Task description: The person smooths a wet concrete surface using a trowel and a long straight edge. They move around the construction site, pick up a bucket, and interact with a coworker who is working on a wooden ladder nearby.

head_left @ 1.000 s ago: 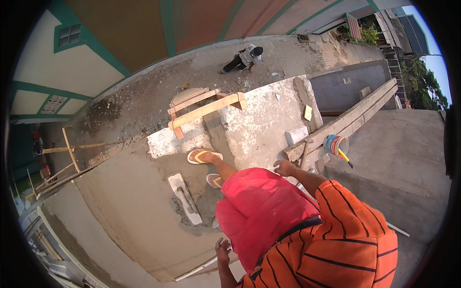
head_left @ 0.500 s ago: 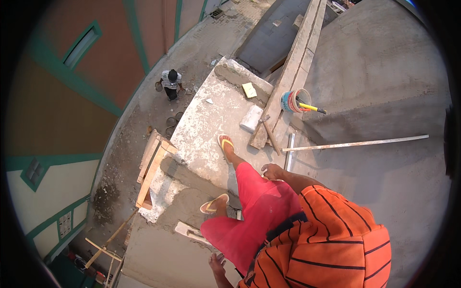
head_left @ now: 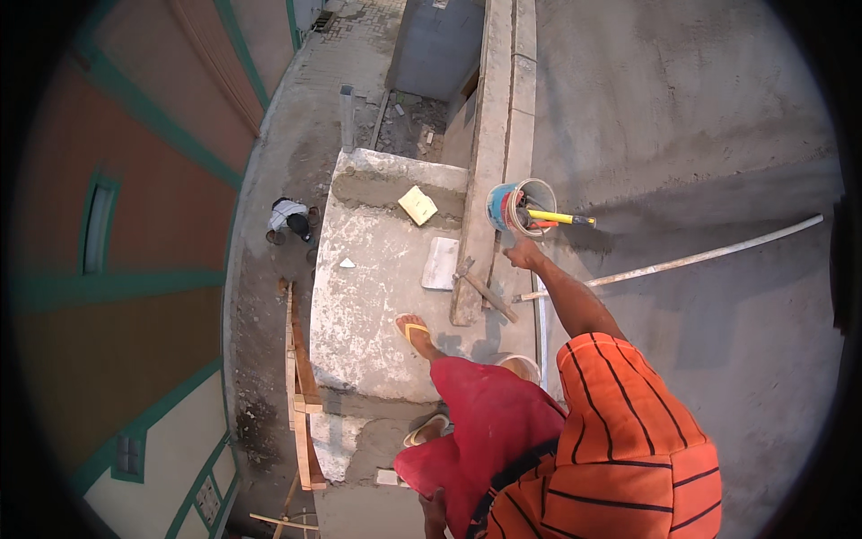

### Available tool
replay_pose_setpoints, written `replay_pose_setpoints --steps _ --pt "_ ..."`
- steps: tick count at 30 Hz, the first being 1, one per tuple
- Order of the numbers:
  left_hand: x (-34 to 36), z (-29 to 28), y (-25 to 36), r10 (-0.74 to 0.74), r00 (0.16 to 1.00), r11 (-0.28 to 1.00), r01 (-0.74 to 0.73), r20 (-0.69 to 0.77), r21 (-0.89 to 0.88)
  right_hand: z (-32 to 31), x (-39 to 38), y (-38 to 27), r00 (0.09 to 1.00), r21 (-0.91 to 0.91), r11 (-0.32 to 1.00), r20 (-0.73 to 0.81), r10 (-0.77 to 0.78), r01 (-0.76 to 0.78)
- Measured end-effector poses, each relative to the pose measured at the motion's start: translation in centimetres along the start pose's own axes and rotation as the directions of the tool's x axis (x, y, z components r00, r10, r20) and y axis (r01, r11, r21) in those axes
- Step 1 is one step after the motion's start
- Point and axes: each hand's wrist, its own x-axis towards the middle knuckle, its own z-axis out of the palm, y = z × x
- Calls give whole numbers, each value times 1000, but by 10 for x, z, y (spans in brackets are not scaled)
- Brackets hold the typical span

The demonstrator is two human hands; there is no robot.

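My right hand (head_left: 523,251) reaches up to the lower rim of a blue-and-white bucket (head_left: 501,210), index finger stretched out; whether it touches is unclear. A yellow-handled tool (head_left: 557,217) and other tools stick out of the bucket, which sits on long concrete beams (head_left: 489,117). A hammer (head_left: 494,296) lies below, beside a pale block (head_left: 440,262) and a yellowish block (head_left: 417,204) on the rough ledge (head_left: 359,350). My left hand (head_left: 434,499) hangs low beside my red shorts, its fingers unclear. A pale flat tool (head_left: 388,477) lies partly hidden near my sandalled feet.
The ledge drops at the left to an alley (head_left: 269,359), where another person (head_left: 289,218) bends over. A wooden frame (head_left: 301,395) stands along that edge, an upright post (head_left: 348,121) at the far corner. A long pale pipe (head_left: 691,263) lies on grey concrete at right.
My view has swung right. My right hand has moved from beside my shorts up to the bucket, and my feet have stepped toward it. The other person has bent over.
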Motion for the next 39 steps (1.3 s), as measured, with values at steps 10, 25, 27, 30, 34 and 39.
replay_pose_setpoints --steps 10,25,27,30,34,39 --pt "-31 19 159 282 959 930 -276 8 242 -180 155 15 930 290 907 -111 349 -306" --pt "139 -57 198 -88 973 961 27 -213 -276 34 -152 -129 673 59 953 721 165 -296" --pt "163 -78 206 -95 973 917 4 -208 -398 60 -199 -164 631 -26 974 757 167 -226" --pt "192 -106 249 -92 981 846 -15 -173 -534 115 -246 -168 636 -56 996 767 86 -68" --pt "219 -141 272 -73 995 681 3 -63 -732 126 -288 -242 629 -66 986 776 -47 155" --pt "225 -140 302 28 1000 730 -29 -13 -682 137 -318 -260 584 -316 837 812 -7 448"
